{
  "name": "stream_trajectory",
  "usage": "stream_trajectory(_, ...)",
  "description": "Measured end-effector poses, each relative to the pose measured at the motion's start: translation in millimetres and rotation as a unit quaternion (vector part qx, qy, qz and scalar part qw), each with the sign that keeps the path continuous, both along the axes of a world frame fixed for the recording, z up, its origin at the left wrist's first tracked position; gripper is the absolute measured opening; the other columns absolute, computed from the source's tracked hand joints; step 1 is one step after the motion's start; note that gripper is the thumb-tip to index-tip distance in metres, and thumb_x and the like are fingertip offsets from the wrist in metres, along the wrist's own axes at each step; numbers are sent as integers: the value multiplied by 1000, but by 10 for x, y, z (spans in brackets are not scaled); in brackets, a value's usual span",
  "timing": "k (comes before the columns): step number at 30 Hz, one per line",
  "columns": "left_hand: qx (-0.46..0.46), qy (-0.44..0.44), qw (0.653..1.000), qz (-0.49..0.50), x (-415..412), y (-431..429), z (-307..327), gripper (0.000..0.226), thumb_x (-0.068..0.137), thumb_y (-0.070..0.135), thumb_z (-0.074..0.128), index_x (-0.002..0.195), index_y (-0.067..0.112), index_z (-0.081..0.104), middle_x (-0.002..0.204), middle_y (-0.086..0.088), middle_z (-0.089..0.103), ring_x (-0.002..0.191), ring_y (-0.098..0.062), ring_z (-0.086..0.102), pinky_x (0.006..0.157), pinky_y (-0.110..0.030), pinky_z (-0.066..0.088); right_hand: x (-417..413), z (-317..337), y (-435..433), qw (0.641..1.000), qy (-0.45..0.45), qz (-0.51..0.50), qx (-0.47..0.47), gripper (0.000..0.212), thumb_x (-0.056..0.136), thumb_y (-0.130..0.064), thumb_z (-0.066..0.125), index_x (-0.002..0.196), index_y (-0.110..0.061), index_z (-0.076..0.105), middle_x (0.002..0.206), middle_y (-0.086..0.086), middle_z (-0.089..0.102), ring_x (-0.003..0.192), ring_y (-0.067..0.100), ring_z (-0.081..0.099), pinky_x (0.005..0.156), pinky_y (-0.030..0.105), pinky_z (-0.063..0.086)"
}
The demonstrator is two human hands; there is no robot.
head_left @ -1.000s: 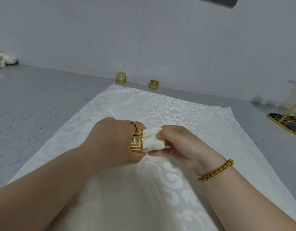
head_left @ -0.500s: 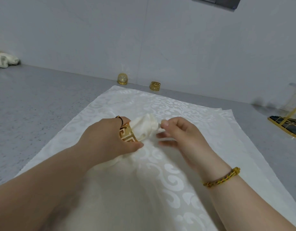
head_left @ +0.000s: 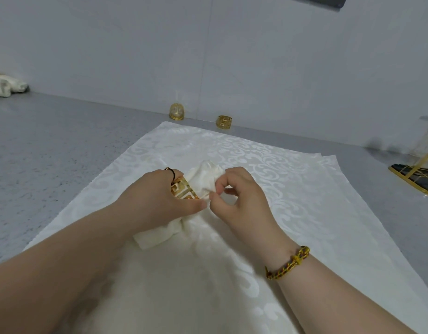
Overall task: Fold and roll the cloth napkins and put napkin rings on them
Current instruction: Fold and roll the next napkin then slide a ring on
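The napkin ring (head_left: 184,192) in the left hand (head_left: 155,201) is polished gold metal, pierced in a key pattern. The rolled napkin (head_left: 204,179) pinched by the right hand (head_left: 242,198) is soft, matt cream cloth. Under both hands the flat napkins (head_left: 268,160) are white damask, with satiny scrolls on a duller weave. Left of the hands, the counter (head_left: 51,145) looks like matt, grey, speckled stone. The bracelet (head_left: 289,262) on the right wrist is braided cord.

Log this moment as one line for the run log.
left hand: grips gold ring around rolled napkin | right hand: pinches napkin end beyond ring | step: ring on, napkin not set down
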State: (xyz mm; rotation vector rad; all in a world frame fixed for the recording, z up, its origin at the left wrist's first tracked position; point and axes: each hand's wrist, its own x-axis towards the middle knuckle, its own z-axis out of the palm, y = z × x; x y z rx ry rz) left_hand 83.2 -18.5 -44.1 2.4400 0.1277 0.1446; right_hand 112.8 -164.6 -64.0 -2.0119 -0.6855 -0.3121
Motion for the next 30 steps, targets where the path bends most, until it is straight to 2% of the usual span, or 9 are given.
stream_trajectory(6,-26,32,999,-13,-34,1,72,44,66,41,73,92,8,64,66,4,56,56,-7,49,51,-16,37,-18,53,-46,999,-28,30,-16,21,67,-15,47,61,-28,32,58,6,50,58,18,57,53,25,38)
stream_trajectory(9,-53,58,997,-17,-45,2,92,42,65,41,73,90,8,64,67,4,58,57,-6,51,47,-12,38,-27,83,-68,999,-4,48,2,21,69,-15,47,63,-30,33,55,-4,53,61,23,65,54,24,41)
stream_trajectory(11,-77,67,995,-15,-52,5,93,31,68,39,73,82,14,61,66,6,57,56,-5,51,45,-10,38,-8,87,-80,994,49,86,38,20,71,-12,49,68,-28,38,59,-10,54,57,14,62,56,17,41)
stream_trajectory(15,-149,81,985,7,-41,16,87,29,72,40,71,78,14,59,65,4,57,56,-8,52,51,-18,39,22,53,-92,963,203,145,106,25,69,-3,71,76,-21,55,70,-2,58,67,14,54,64,17,45)
stream_trajectory(19,-227,128,965,-37,-34,65,99,41,54,49,68,74,12,65,63,2,69,53,-8,63,51,-17,48,15,40,-83,978,163,118,49,7,75,-8,70,74,-14,66,82,4,57,77,16,53,75,27,42)
stream_trajectory(22,-259,158,950,-76,-46,118,103,46,41,47,70,73,13,67,68,0,72,56,-9,66,55,-21,51,12,80,-98,987,107,119,4,7,86,-3,59,87,0,65,87,-7,54,84,1,50,78,11,40)
stream_trajectory(24,-281,175,939,-90,-45,141,100,41,43,41,71,69,10,66,63,-4,71,53,-12,65,50,-18,50,0,95,-97,989,83,118,-26,8,89,-6,54,87,-7,62,86,-8,55,81,-1,51,75,7,39)
stream_trajectory(27,-310,190,925,-112,-58,155,107,27,47,34,72,60,10,68,60,-6,69,51,-12,64,46,-17,49,-10,95,-111,987,91,112,-65,18,94,-8,44,82,-20,49,79,-2,61,74,7,62,72,16,42)
stream_trajectory(30,-305,209,918,-141,-68,178,118,34,39,43,68,53,13,71,63,-6,69,53,-12,65,47,-16,48,-19,113,-128,987,68,110,-96,22,96,-9,37,80,-22,44,73,-10,59,64,9,66,69,19,45)
